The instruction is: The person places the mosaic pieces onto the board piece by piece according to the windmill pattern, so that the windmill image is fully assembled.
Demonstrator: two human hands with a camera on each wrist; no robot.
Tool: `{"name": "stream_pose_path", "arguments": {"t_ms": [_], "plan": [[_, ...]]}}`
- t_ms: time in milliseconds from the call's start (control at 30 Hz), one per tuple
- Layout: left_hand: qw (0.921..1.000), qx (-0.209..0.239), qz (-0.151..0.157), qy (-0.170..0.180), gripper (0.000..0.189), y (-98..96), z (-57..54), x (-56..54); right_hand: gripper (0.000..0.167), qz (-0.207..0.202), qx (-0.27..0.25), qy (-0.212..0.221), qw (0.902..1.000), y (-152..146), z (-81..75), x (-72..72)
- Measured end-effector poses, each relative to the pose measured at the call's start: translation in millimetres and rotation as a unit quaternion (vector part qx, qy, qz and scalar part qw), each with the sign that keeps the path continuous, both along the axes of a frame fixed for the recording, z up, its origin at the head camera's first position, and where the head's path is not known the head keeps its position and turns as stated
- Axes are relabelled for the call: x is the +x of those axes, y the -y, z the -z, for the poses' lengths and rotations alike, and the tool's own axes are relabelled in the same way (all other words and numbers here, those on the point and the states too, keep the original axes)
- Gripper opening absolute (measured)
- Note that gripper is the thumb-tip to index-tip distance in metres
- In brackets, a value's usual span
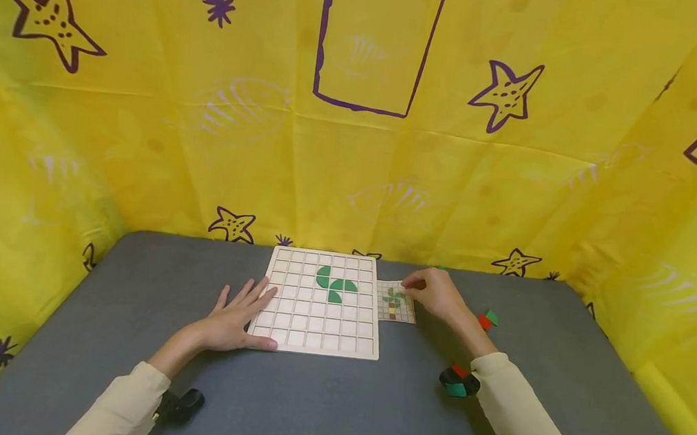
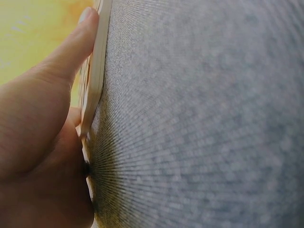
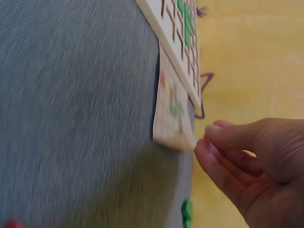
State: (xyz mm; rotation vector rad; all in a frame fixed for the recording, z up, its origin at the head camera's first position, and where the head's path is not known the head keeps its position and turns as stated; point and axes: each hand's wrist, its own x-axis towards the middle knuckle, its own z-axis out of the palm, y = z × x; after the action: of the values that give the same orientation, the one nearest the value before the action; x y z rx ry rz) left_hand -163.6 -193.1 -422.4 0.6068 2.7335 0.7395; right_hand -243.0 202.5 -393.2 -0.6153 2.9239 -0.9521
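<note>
A pale wooden grid board (image 1: 314,321) lies on the grey table with several green quarter-round pieces (image 1: 322,282) in its upper middle cells. My left hand (image 1: 227,324) rests at the board's left edge, fingers spread and thumb on the lower left corner; the left wrist view shows the thumb (image 2: 78,45) along the board's side. Against the board's right side lies a small printed pattern card (image 1: 386,311). Thumb and fingertips of my right hand (image 1: 438,294) pinch the card's far right corner. In the right wrist view that corner bends up slightly towards the fingers (image 3: 223,166).
Red and green pieces (image 1: 487,320) lie right of my right forearm. Another red piece (image 1: 459,370) shows beside the black wrist device (image 1: 450,376). A green piece (image 3: 187,213) lies behind my right hand, by the table's back edge. Yellow patterned cloth (image 1: 353,163) surrounds the table's back and sides.
</note>
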Motion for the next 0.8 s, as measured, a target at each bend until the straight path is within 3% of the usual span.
{"name": "stream_pose_path", "arguments": {"t_ms": [500, 800], "plan": [[0.9999, -0.01, 0.002, -0.003, 0.106, 1.9, 4.2, -1.6, 0.02, 0.053, 0.01, -0.005, 0.9986, -75, -8.0, 14.2], [1.0, -0.005, 0.004, -0.003, 0.105, 1.1, 3.0, -1.2, 0.025, 0.06, 0.028, -0.017, 0.9977, -114, -8.0, 26.1]]}}
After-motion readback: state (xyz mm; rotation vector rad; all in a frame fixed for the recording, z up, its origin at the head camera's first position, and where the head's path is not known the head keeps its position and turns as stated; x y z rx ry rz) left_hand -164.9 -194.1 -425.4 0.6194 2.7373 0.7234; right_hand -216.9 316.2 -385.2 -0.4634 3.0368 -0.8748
